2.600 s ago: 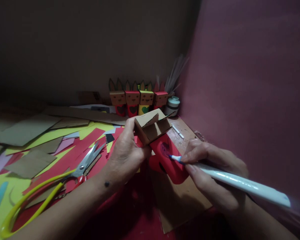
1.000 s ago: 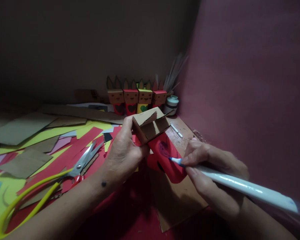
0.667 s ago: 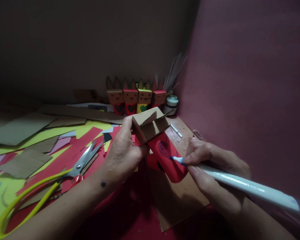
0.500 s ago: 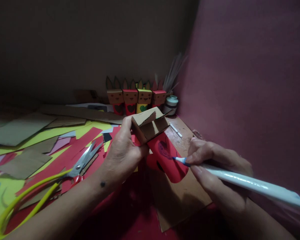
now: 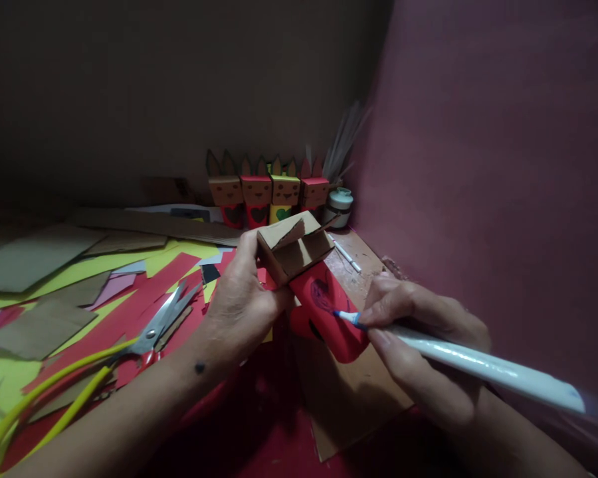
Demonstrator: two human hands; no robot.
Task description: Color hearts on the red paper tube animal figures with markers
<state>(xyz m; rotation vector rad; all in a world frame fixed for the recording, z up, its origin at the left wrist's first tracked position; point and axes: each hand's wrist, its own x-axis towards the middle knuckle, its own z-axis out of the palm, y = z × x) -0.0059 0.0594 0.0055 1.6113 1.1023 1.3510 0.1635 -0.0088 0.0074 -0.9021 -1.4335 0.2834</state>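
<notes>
My left hand [image 5: 249, 299] is closed around a cardboard figure with an open-backed box head [image 5: 301, 249] and a red paper tube body [image 5: 341, 332]. The figure tilts, its body pointing down to the right. Between the thumb and fingers of my right hand [image 5: 423, 345] is a white marker [image 5: 493, 365] with a blue tip. That tip touches the red tube, beside a dark scribbled shape [image 5: 321, 295]. The fingertips of my left hand are partly hidden behind the box.
Scissors [image 5: 152, 335] with yellow handles lie open on coloured paper scraps at left. Several finished box-headed figures [image 5: 256, 192] stand at the back, beside a pale jar [image 5: 339, 206]. A thin white pen [image 5: 346, 254] and a cardboard sheet [image 5: 359, 411] lie on the table. A pink wall [image 5: 493, 166] rises at right.
The whole view has shifted slightly, so things appear a little further left. The marker tip has moved slightly up the tube, closer to the dark shape. Both grips are unchanged.
</notes>
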